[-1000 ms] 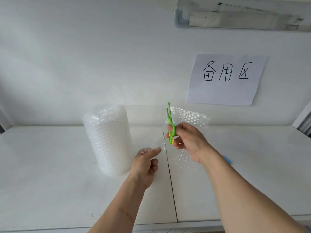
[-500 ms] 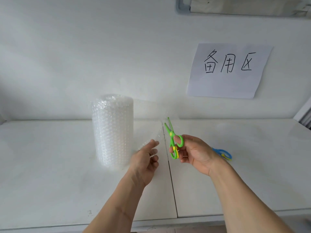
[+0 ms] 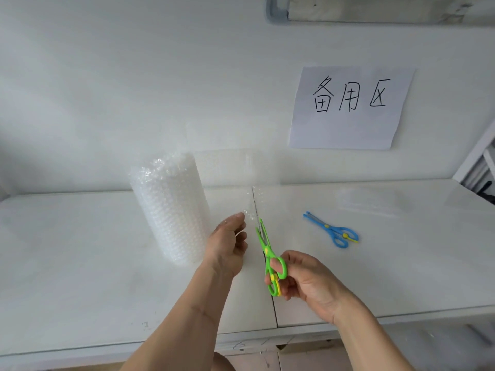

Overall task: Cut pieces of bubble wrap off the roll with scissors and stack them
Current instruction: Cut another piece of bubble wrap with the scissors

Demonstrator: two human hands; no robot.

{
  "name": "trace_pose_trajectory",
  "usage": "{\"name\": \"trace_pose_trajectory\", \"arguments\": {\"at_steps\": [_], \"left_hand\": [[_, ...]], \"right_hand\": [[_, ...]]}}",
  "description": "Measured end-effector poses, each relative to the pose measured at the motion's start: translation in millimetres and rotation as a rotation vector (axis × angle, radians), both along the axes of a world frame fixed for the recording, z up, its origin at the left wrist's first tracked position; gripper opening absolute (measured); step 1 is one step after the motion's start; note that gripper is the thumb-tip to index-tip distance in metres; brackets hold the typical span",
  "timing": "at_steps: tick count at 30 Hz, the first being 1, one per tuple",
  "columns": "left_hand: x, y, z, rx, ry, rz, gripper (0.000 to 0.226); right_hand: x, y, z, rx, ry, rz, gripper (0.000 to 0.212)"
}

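Bubble wrap roll [image 3: 171, 210] beside "备用区" sign [image 3: 351, 108]

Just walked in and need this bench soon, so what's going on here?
A person is cutting bubble wrap. The left hand pinches the loose sheet pulled off the upright roll, while the right hand holds green scissors with the blades open at the sheet's lower edge. Blue scissors lie unused on the table, near a faint stack of cut pieces.
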State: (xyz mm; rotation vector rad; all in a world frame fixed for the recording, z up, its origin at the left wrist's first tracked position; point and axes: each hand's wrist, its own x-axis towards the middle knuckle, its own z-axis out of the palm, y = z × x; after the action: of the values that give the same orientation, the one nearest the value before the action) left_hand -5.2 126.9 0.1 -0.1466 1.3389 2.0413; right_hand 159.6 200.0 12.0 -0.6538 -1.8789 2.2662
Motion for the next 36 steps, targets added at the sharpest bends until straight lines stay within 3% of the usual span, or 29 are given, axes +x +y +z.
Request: {"name": "trace_pose_trajectory", "arguments": {"at_steps": [13,24,36], "left_hand": [[1.4,3.6,-2.3,0.099,-0.043,-0.041,0.010],[8.8,5.4,-11.5,0.193,-0.049,-0.056,0.008],[11.6,4.4,-11.2,0.199,0.063,-0.120,0.027]], "right_hand": [[-8.7,-5.2,1.7,0.119,-0.098,0.007,0.027],[-17.9,-4.4,-2.0,0.131,-0.043,-0.045,0.030],[-28.3,-2.9,-8.2,0.149,-0.010,-0.077,0.034]]}}
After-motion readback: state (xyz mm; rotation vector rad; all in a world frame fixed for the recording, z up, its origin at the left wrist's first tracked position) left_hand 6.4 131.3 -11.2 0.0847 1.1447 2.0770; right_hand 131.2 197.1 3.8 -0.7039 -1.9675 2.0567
